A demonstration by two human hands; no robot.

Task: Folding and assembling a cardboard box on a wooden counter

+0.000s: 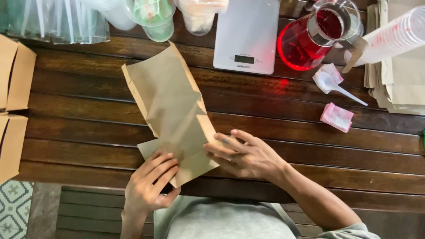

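Observation:
A brown paper bag [166,95] lies flat on the dark wooden slat table [88,115], its near end folded over toward me. My left hand [148,186] presses the folded flap at the bag's near left corner, fingers flat on the paper. My right hand [245,155] rests on the bag's near right edge, fingertips pinching the fold. Both hands sit at the table's front edge, close together.
A white kitchen scale [248,35] stands at the back, beside a glass jug of red liquid [310,40]. A white plastic spoon [332,86], a pink packet [337,117], stacked cups [394,37], paper bags [398,84] right; clear cups [155,20] at back, cardboard boxes [13,106] left.

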